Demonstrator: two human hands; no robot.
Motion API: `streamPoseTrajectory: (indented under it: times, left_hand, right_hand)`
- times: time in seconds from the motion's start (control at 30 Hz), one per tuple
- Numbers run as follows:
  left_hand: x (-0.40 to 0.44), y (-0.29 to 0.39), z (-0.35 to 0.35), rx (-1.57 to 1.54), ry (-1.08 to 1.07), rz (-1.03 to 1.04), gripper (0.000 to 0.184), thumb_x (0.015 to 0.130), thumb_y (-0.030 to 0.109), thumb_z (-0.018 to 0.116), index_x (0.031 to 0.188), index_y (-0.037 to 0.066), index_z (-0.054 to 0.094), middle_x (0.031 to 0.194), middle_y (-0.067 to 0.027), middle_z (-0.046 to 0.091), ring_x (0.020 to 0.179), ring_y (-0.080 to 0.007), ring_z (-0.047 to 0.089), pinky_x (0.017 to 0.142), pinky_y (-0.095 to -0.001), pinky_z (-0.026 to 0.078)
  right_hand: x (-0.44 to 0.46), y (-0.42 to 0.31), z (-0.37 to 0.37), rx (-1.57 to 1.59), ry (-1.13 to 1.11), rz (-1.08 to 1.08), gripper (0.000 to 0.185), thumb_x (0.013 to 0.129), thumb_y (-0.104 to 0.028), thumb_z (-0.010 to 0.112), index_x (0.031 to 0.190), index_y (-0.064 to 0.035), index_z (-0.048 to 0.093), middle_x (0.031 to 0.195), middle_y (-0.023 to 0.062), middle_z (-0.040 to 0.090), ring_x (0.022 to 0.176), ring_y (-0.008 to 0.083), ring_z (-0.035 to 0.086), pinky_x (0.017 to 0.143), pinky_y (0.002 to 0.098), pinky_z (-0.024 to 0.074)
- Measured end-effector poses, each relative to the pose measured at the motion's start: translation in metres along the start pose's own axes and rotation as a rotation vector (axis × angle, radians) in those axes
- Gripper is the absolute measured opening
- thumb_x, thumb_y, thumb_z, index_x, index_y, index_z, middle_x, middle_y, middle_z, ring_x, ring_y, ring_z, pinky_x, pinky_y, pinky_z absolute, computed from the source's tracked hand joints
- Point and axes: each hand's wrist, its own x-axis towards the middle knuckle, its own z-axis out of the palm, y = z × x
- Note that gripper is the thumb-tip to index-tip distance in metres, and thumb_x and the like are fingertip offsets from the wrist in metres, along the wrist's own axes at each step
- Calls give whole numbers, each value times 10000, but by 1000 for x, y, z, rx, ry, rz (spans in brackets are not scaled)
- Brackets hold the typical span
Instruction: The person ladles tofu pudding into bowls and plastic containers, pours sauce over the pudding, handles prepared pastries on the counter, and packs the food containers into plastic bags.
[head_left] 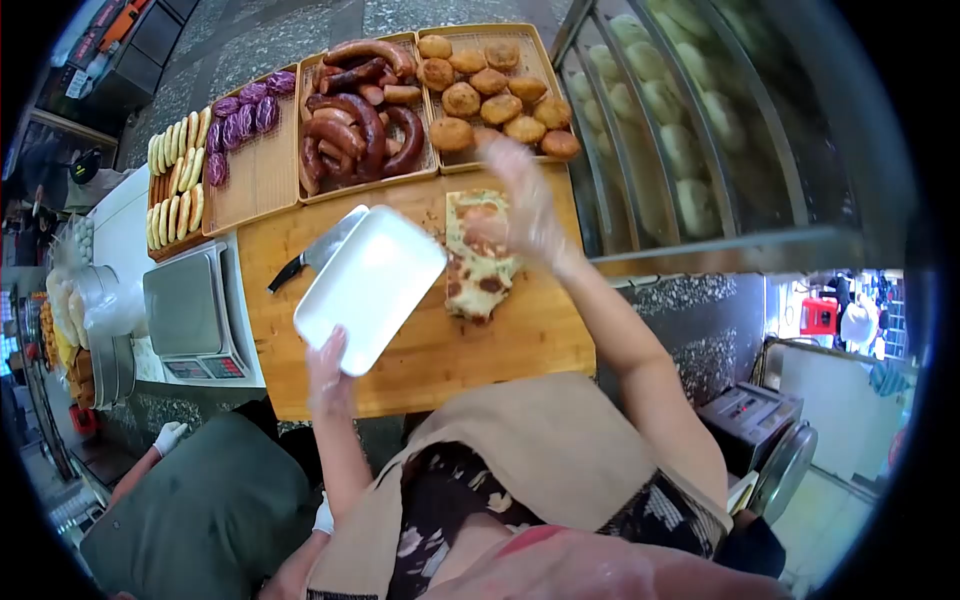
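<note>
Observed white rectangular tray (375,285), bare, held diagonally; pale flatbread slab (472,275), brown-patched, lying on wooden board (535,340).

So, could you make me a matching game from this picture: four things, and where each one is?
1. White tray
2. Knife
3. Sausages
4. Scale

A. Between the purple pieces and golden rounds
B. On the white counter
C. Held in the left hand
D. On the wooden board, partly hidden

1-C, 2-D, 3-A, 4-B
</note>
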Motion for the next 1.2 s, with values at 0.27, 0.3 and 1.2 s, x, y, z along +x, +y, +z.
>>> streamPoseTrajectory:
  times: [0.27,0.3,1.2]
  left_hand:
    - [-52,-33,-24,0,376,-61,489,820,33,607,1255,-68,410,1089,-160,581,921,-256,622,790,-361,532]
    - [-51,-37,-23,1,387,-61,489,820,33,607,1255,-68,410,1089,-160,581,921,-256,622,790,-361,532]
    - [-123,-4,-157,-24,234,317,262,865,87,567,1069,-78,569,943,-90,632,815,-135,598,711,-277,488]
  right_hand:
    - [97,301,87,-190,-411,952,1092,583,-663,722,1355,17,355,1255,217,542,1149,320,544,932,394,458]
    - [107,306,88,-238,-534,1013,1048,575,-680,717,1326,-5,433,1256,198,551,1150,292,552,916,373,474]
    - [-47,-264,125,1768,-418,861,773,810,-586,516,1283,19,433,1126,212,576,976,278,608,853,396,507]
